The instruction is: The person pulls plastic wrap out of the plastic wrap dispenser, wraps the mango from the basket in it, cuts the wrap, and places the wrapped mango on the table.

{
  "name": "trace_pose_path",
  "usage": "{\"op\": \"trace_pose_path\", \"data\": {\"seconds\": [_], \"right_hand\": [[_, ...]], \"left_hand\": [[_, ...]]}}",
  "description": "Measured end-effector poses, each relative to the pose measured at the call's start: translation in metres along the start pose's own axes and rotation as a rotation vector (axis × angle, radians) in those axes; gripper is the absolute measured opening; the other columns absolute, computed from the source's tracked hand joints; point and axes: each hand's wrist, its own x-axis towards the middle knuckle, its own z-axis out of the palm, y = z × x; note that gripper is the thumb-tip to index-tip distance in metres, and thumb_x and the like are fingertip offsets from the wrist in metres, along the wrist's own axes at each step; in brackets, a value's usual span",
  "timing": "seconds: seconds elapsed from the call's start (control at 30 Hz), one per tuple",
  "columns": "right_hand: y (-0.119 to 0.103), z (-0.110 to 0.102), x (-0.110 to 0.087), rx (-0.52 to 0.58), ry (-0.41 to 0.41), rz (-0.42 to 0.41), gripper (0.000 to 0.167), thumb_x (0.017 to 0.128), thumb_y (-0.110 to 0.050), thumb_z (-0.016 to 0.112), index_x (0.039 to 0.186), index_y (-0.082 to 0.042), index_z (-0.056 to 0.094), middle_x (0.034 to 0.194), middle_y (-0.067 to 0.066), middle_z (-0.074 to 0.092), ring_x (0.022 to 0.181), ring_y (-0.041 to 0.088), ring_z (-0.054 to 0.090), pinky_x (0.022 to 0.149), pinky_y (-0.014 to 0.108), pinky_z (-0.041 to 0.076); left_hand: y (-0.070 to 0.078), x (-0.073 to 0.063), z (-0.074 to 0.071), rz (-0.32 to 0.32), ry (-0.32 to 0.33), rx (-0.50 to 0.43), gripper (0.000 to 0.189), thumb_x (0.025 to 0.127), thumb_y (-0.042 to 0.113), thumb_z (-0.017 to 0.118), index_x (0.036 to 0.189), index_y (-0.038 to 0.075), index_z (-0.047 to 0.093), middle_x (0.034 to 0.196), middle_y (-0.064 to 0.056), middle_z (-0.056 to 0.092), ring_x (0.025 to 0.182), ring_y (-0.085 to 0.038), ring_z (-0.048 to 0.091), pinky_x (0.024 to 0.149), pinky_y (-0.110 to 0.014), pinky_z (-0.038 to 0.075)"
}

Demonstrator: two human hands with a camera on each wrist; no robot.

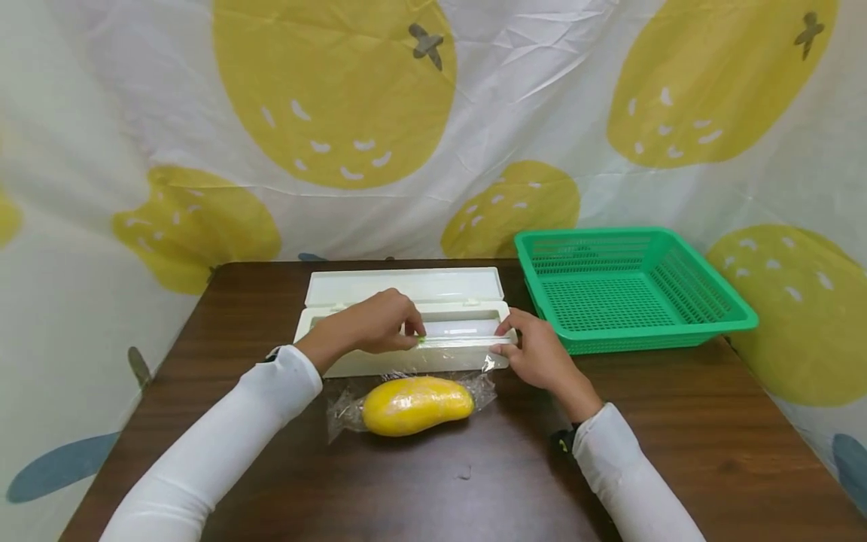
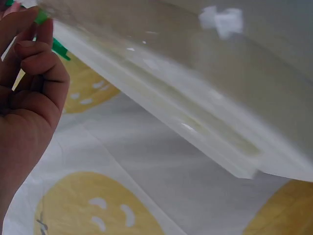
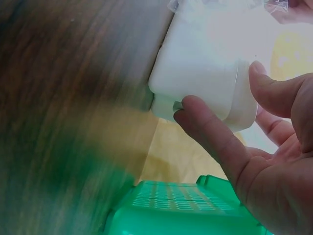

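In the head view a white plastic wrap dispenser lies on the table, its lid tipped back. A roll of clear film shows inside. My left hand reaches over the middle of the dispenser's front edge and pinches a small green slider, partly hidden by the fingertips. At the right end, my right hand grips the box, thumb and fingers around its corner. Just in front of the dispenser lies a yellow oblong fruit wrapped in clear film, its film ends bunched at both sides.
A green plastic basket stands at the back right, close beside the dispenser. Behind the brown table hangs a white cloth with yellow fruit prints. A thin scrap lies near the front.
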Motion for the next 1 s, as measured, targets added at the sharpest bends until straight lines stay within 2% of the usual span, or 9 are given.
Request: {"op": "trace_pose_path", "data": {"seconds": [0.23, 0.5, 0.73, 0.83, 1.0], "right_hand": [[0.0, 0.0, -0.001, 0.002, -0.003, 0.003, 0.017, 0.09, -0.014, 0.079, 0.1, -0.005, 0.069, 0.149, 0.021, 0.057, 0.057, 0.011, 0.047, 0.061, 0.03, 0.045], [-0.001, -0.001, -0.001, -0.01, -0.001, -0.008, 0.017, 0.09, -0.014, 0.079, 0.099, -0.005, 0.068, 0.148, 0.021, 0.058, 0.058, 0.012, 0.047, 0.066, 0.032, 0.046], [0.0, -0.001, 0.0, -0.003, -0.002, -0.015, 0.017, 0.09, -0.014, 0.08, 0.099, -0.005, 0.068, 0.144, 0.019, 0.061, 0.056, 0.012, 0.046, 0.062, 0.031, 0.045], [-0.001, -0.001, 0.0, 0.003, -0.007, -0.011, 0.017, 0.09, -0.014, 0.079, 0.099, -0.005, 0.068, 0.147, 0.02, 0.059, 0.055, 0.012, 0.046, 0.062, 0.031, 0.045], [0.0, 0.0, -0.001, 0.01, -0.005, -0.012, 0.017, 0.09, -0.014, 0.079, 0.1, -0.005, 0.068, 0.147, 0.022, 0.058, 0.055, 0.012, 0.046, 0.061, 0.031, 0.044]], "left_hand": [[-0.006, -0.009, 0.002, 0.015, 0.026, -0.025, 0.019, 0.094, 0.013, 0.068, 0.107, 0.007, 0.081, 0.092, -0.002, 0.078, 0.071, -0.006, 0.063, 0.071, -0.026, 0.054], [-0.006, -0.016, -0.001, 0.006, 0.042, -0.018, 0.017, 0.094, 0.012, 0.07, 0.105, 0.007, 0.081, 0.091, -0.002, 0.078, 0.073, -0.007, 0.064, 0.072, -0.027, 0.056], [-0.008, -0.023, -0.003, -0.009, 0.035, 0.002, 0.016, 0.094, 0.013, 0.07, 0.105, 0.007, 0.081, 0.091, -0.002, 0.078, 0.074, -0.008, 0.065, 0.073, -0.028, 0.056], [-0.013, -0.032, -0.003, -0.034, 0.033, 0.018, 0.016, 0.095, 0.013, 0.071, 0.105, 0.008, 0.081, 0.091, -0.001, 0.078, 0.074, -0.008, 0.065, 0.073, -0.029, 0.057], [-0.025, -0.058, -0.004, -0.065, 0.078, 0.042, 0.015, 0.093, 0.01, 0.072, 0.104, 0.009, 0.082, 0.091, 0.0, 0.079, 0.075, -0.008, 0.066, 0.073, -0.03, 0.057]]}}
